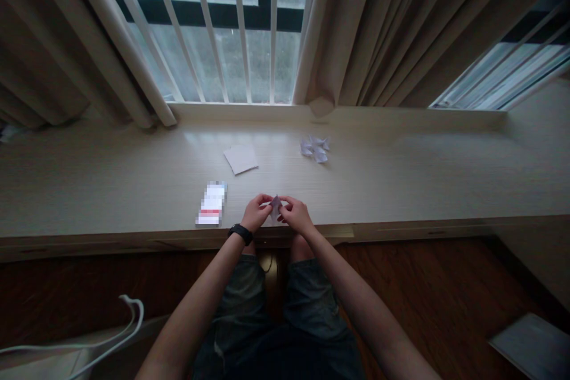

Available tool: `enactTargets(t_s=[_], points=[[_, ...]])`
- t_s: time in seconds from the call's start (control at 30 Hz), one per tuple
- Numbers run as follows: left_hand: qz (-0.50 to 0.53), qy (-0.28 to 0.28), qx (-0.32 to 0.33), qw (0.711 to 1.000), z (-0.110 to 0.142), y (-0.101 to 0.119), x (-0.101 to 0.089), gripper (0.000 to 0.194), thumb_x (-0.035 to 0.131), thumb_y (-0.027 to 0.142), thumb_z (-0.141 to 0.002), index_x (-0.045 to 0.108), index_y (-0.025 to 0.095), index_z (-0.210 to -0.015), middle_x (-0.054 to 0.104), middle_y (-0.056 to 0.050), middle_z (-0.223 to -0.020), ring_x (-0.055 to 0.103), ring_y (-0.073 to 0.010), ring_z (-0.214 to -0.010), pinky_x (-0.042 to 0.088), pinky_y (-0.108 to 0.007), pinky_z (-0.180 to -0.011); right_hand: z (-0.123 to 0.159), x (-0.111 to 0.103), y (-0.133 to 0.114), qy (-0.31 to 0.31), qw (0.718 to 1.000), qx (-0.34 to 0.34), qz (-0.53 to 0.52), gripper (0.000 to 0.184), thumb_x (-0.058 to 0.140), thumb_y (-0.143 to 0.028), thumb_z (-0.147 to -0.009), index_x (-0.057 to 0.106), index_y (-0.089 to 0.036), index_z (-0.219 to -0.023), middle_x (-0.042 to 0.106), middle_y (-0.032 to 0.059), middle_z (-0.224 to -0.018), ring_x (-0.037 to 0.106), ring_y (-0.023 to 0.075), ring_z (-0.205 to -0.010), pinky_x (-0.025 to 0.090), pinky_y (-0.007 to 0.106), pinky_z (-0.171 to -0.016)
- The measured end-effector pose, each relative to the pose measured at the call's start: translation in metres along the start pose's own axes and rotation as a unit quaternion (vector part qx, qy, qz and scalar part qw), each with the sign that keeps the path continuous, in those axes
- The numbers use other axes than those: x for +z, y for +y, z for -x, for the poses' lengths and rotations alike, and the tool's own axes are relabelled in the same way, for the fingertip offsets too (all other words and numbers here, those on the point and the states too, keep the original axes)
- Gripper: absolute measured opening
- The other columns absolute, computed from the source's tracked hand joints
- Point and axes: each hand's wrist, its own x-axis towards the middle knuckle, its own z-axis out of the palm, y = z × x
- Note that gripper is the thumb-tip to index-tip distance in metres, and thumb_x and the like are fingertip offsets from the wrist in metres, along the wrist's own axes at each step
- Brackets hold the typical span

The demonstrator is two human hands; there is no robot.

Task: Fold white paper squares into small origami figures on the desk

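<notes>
My left hand and my right hand meet near the front edge of the pale wooden ledge. Both pinch a small folded piece of white paper held between them, fingers curled on its sides. A black watch is on my left wrist. A flat square sheet of white paper lies farther back on the ledge. Several small folded paper pieces sit in a cluster to the right of it.
A blurred white and red card or packet lies left of my hands. Beige curtains and a barred window rise behind the ledge. White bag handles show at lower left, a grey flat object on the dark floor at lower right.
</notes>
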Motion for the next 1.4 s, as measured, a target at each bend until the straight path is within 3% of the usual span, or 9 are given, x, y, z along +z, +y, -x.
enactTargets(t_s=[0.13,0.3,0.43,0.67,0.83,1.0,1.1,1.27,1.4], points=[[-0.007,0.006,-0.014,1.0,0.003,0.004,0.006,0.02,0.062,0.021,-0.072,0.061,0.014,-0.091,0.067,-0.007,-0.091,0.065,-0.017,-0.079,0.053,-0.03,-0.073,0.0,0.001,-0.003,0.033,0.999,-0.014,0.032,0.026,0.052,-0.034,-0.084,0.065,-0.022,-0.103,0.069,0.0002,-0.066,0.065,0.0141,-0.056,0.046,0.021,-0.054],[-0.037,-0.01,-0.009,0.999,0.006,0.004,0.014,0.025,0.062,0.018,-0.071,0.061,0.016,-0.096,0.069,-0.004,-0.084,0.067,-0.0165,-0.072,0.051,-0.025,-0.062,0.001,-0.001,-0.008,0.088,0.978,-0.046,0.181,0.018,0.052,-0.027,-0.08,0.068,-0.02,-0.075,0.069,0.0024,-0.069,0.061,0.0149,-0.063,0.039,0.021,-0.057],[-0.078,0.003,0.018,0.997,0.006,0.005,0.016,0.031,0.058,0.011,-0.07,0.063,0.015,-0.101,0.07,-0.005,-0.091,0.066,-0.0147,-0.072,0.051,-0.024,-0.064,-0.001,-0.002,-0.009,0.08,0.973,-0.04,0.214,0.018,0.053,-0.026,-0.078,0.067,-0.019,-0.068,0.069,0.0028,-0.067,0.061,0.0151,-0.064,0.038,0.021,-0.058],[-0.124,0.015,0.001,0.992,0.004,0.001,0.011,0.029,0.053,0.015,-0.076,0.071,0.018,-0.099,0.073,-0.005,-0.092,0.066,-0.0161,-0.08,0.051,-0.026,-0.075,-0.001,0.0,0.0,0.074,0.997,-0.001,0.029,0.028,0.058,-0.035,-0.081,0.064,-0.019,-0.103,0.068,0.0,-0.064,0.065,0.014,-0.053,0.049,0.022,-0.055],[-0.079,0.02,-0.032,0.996,0.003,0.0,0.007,0.027,0.056,0.022,-0.077,0.074,0.017,-0.096,0.073,-0.006,-0.085,0.065,-0.0167,-0.075,0.052,-0.027,-0.069,-0.002,-0.001,0.004,0.045,0.996,0.008,-0.075,0.029,0.061,-0.031,-0.077,0.062,-0.018,-0.102,0.068,0.0007,-0.065,0.066,0.0152,-0.051,0.053,0.023,-0.048],[0.101,0.038,-0.149,0.983,0.006,0.008,0.009,0.031,0.062,0.023,-0.071,0.073,0.012,-0.098,0.072,-0.006,-0.078,0.062,-0.0131,-0.063,0.053,-0.027,-0.062,-0.004,-0.005,0.004,0.015,0.979,0.074,-0.19,0.039,0.06,-0.023,-0.072,0.061,-0.015,-0.11,0.067,-0.0001,-0.06,0.067,0.0172,-0.051,0.055,0.024,-0.045],[0.17,0.035,-0.177,0.969,0.008,0.011,0.01,0.038,0.066,0.021,-0.067,0.071,0.012,-0.103,0.071,-0.005,-0.076,0.064,-0.0135,-0.064,0.054,-0.028,-0.064,-0.002,-0.006,0.003,-0.001,0.971,0.092,-0.221,0.04,0.06,-0.023,-0.072,0.062,-0.015,-0.112,0.067,0.0008,-0.06,0.067,0.017,-0.049,0.055,0.024,-0.043],[0.191,0.036,-0.184,0.963,0.009,0.012,0.012,0.03,0.069,0.025,-0.065,0.073,0.01,-0.09,0.071,-0.007,-0.075,0.065,-0.0154,-0.066,0.055,-0.03,-0.067,0.001,-0.008,0.003,-0.003,0.952,0.11,-0.285,0.036,0.066,-0.024,-0.07,0.066,-0.013,-0.104,0.07,0.0045,-0.066,0.067,0.0161,-0.052,0.057,0.024,-0.048],[0.183,0.015,-0.191,0.964,0.007,0.013,0.009,0.034,0.071,0.028,-0.066,0.073,0.01,-0.095,0.072,-0.008,-0.08,0.065,-0.0149,-0.07,0.054,-0.03,-0.071,0.002,-0.01,0.005,-0.003,0.947,0.1,-0.306,0.033,0.069,-0.025,-0.067,0.067,-0.012,-0.098,0.071,0.0057,-0.07,0.068,0.0164,-0.056,0.057,0.024,-0.051]])
